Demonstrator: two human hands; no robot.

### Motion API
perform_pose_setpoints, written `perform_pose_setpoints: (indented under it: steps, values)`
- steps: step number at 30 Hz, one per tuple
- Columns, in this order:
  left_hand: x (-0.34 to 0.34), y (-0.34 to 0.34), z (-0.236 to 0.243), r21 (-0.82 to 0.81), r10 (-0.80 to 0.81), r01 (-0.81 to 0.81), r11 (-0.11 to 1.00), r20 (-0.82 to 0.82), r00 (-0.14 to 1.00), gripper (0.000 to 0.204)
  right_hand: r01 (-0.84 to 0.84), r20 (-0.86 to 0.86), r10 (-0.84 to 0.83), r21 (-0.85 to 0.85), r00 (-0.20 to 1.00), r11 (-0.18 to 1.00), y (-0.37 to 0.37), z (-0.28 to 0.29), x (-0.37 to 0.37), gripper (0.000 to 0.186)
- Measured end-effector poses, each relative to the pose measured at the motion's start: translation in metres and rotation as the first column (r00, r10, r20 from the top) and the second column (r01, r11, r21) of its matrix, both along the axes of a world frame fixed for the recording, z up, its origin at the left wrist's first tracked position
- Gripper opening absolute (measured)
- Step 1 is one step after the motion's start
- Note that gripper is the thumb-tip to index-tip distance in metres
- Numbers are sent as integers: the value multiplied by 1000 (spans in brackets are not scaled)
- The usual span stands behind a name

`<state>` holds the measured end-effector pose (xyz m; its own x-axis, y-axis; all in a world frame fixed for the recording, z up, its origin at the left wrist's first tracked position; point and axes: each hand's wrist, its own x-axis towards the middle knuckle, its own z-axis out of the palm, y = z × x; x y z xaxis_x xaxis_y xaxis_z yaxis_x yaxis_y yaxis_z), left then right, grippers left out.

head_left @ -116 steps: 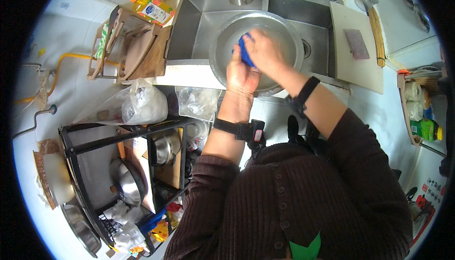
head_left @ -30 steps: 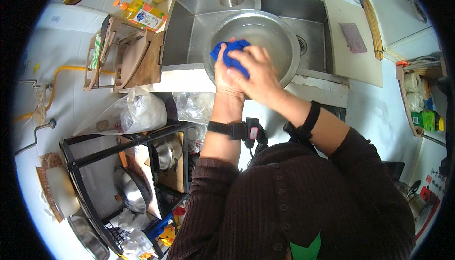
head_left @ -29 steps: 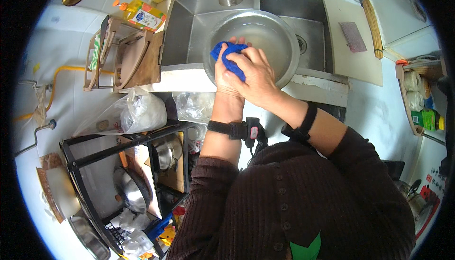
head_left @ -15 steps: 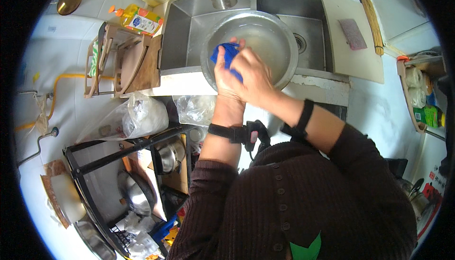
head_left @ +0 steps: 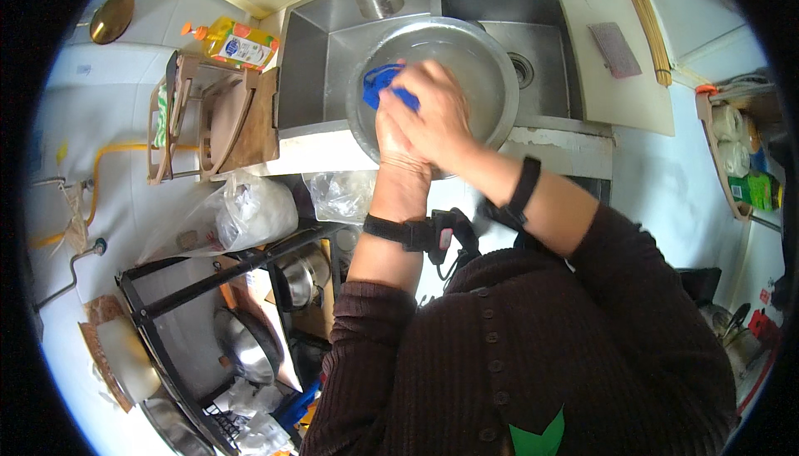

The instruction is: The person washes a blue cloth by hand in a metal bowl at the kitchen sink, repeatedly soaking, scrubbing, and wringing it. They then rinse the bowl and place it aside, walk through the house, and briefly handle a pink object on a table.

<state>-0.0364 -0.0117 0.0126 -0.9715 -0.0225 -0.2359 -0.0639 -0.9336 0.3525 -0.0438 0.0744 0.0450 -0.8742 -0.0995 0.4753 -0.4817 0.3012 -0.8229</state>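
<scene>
A bunched blue cloth (head_left: 378,87) is pressed between my two hands above a round metal basin (head_left: 500,94) with cloudy water in it. My left hand (head_left: 396,138) is under the cloth, its fingers mostly covered by the other hand. Lying across it from the right, my right hand (head_left: 437,111) has its fingers curled over the cloth. Folds of blue stick out to the left of the fingers. The basin rests on the steel double sink (head_left: 320,61), over its divider and front edge.
Left of the sink stand a wooden rack (head_left: 220,119) and a yellow soap bottle (head_left: 237,42). A white board (head_left: 574,48) with a pinkish scouring pad (head_left: 616,50) lies at the right. Below the counter are a plastic bag (head_left: 254,210) and a black shelf (head_left: 200,288) with metal pots.
My right hand has turned and slid farther over the left, covering its fingers. The blue cloth has been squeezed into a tighter bunch showing more to the left.
</scene>
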Motion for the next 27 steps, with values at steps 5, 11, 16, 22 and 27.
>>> perform_pose_setpoints:
  steps: [5,11,16,22,27]
  values:
    - [12,19,3,-174,85,-58,983,153,985,43,17,256,-60,168,965,986,1,-10,-59,25]
    - [10,-7,9,-134,22,-23,991,-12,1000,40,-84,-107,85,13,991,996,2,-21,3,19]
    - [17,10,3,-88,44,-37,995,84,996,40,-103,96,99,36,990,994,-12,-30,-43,19]
    - [12,-7,7,-137,116,-110,984,36,993,59,-61,76,59,25,995,998,9,-24,-7,31]
    - [7,-12,-9,-196,-14,30,980,86,996,47,-88,45,85,71,995,994,-2,-18,12,19]
